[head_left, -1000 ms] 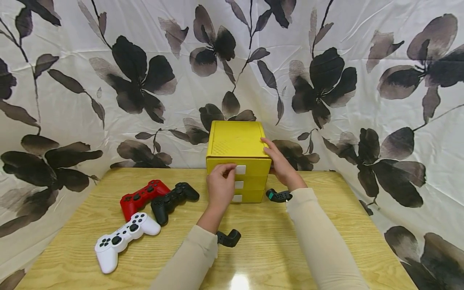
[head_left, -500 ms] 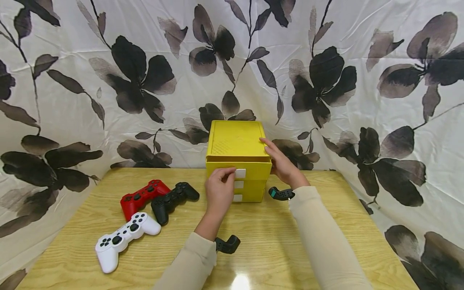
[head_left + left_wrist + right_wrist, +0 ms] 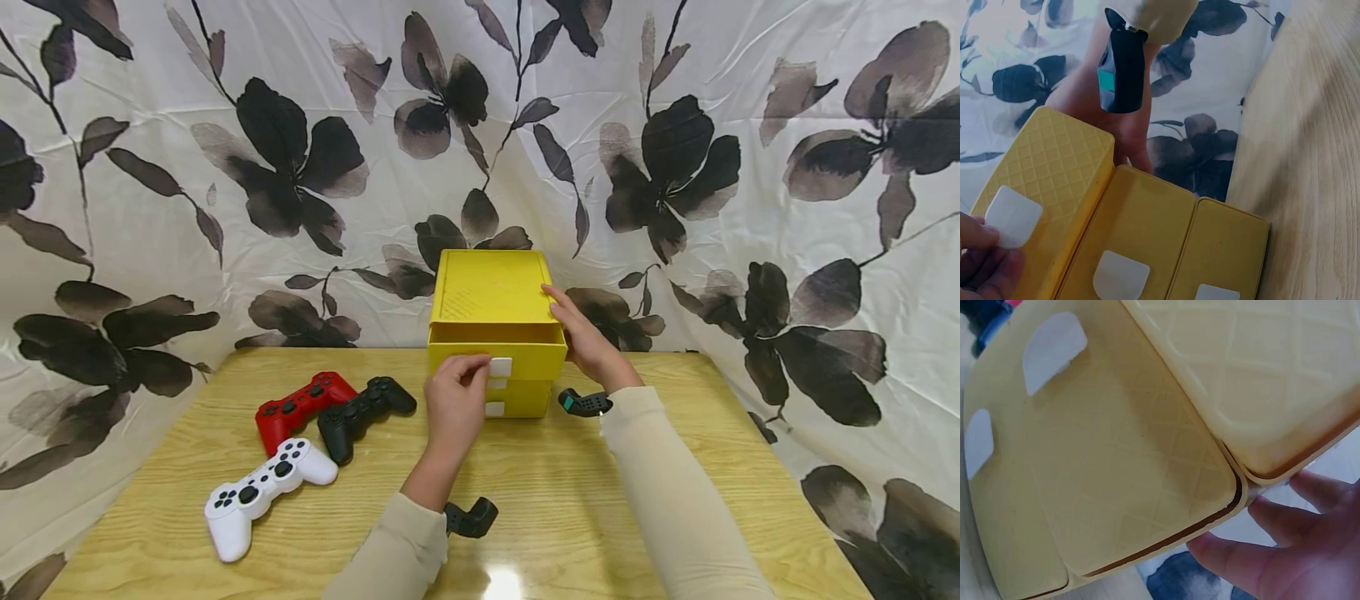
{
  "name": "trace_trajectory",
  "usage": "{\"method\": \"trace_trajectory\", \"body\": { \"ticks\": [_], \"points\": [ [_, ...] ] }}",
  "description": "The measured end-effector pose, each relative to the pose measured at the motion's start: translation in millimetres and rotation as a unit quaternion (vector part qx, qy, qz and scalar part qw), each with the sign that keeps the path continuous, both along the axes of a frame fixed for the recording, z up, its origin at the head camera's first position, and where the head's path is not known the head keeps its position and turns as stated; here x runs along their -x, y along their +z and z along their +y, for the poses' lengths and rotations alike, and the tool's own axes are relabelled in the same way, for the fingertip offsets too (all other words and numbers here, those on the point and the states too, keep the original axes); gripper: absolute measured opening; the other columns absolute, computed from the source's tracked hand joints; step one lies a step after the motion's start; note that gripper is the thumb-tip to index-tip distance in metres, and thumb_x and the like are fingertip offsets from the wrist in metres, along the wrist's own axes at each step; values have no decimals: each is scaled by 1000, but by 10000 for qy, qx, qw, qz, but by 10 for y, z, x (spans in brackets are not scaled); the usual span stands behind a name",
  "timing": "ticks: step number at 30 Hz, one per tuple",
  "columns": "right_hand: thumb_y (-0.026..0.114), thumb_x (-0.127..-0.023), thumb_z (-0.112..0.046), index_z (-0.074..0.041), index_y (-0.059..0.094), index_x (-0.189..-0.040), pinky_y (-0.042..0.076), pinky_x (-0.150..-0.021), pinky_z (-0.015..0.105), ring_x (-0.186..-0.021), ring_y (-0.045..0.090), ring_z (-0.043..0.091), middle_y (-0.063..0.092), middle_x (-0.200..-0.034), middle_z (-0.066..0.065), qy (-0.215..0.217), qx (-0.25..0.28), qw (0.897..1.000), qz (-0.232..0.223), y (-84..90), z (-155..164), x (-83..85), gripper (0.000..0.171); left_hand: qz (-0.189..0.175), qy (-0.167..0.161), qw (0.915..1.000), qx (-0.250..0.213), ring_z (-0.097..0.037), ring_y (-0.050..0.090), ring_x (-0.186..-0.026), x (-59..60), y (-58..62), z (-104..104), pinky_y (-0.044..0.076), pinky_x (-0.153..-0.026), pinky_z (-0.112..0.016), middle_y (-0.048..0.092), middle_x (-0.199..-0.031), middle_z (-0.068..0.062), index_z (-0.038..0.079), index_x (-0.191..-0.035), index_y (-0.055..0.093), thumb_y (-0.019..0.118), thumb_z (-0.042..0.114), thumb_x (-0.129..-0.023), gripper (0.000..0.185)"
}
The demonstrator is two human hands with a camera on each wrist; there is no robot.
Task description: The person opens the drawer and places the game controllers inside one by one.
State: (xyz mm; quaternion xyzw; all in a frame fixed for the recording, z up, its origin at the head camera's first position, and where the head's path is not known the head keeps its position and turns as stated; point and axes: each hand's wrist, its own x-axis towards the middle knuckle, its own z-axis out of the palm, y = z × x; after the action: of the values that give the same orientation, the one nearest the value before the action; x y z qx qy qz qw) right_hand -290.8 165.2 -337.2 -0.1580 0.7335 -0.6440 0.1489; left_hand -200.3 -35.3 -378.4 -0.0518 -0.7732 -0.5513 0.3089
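Drawer, top (image 3: 497, 357), of yellow three-drawer cabinet (image 3: 491, 296): now stands proud of the two drawers below, with a dark gap under the cabinet's lid; a second ago its front sat flush. Judged: opening is under way, drawer only partly out.

Left hand (image 3: 456, 402): thumb and fingers pinched on the white pull tab (image 3: 501, 367) of the top drawer, fingertips (image 3: 982, 240) closed on the tab's edge.

Right hand (image 3: 587, 337): fingers straight and relaxed, laid against the cabinet's right upper edge, bracing it; holds nothing.

Cabinet position: far middle of the wooden table (image 3: 675, 467), against the flowered cloth.

Adjacent: red gamepad (image 3: 300, 403), black gamepad (image 3: 363, 412), white gamepad (image 3: 258, 492), lying left of the cabinet, untouched.
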Motion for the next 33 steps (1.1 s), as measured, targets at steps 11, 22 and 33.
{"method": "trace_trajectory", "body": {
  "ticks": [11, 22, 33],
  "points": [
    [28, -104, -49, -40, 11, -154, 27, -113, 63, -146, 23, 36, 5, -163, 3, -15, -41, 10000, 42, -153, 40, 140, 54, 74, -14, 9998, 179, -16, 67, -81, -133, -12, -6, 57, -69, -25, 71, -92, -6, 6, -94, 77, 69, 6, -88, 11],
    [29, -103, -49, -38, 10, -154, 22, -116, 60, -148, 18, 34, 6, -163, 3, 143, 52, 9999, 42, -177, 95, 173, 55, 153, -70, 9998, 134, -16, 68, -82, -268, -15, 6, 58, -72, -26, 71, -93, -6, 5, -95, 77, 69, 5, -88, 11],
    [29, -102, -52, -39, 9, -153, 31, -110, 63, -143, 28, 40, 18, -159, 11, 284, -161, 9994, 88, -150, 122, 145, 56, 142, -25, 9998, 141, -15, 67, -82, -377, -24, 3, 58, -72, -25, 71, -92, -4, 7, -94, 77, 69, 5, -87, 11]
  ]
}}
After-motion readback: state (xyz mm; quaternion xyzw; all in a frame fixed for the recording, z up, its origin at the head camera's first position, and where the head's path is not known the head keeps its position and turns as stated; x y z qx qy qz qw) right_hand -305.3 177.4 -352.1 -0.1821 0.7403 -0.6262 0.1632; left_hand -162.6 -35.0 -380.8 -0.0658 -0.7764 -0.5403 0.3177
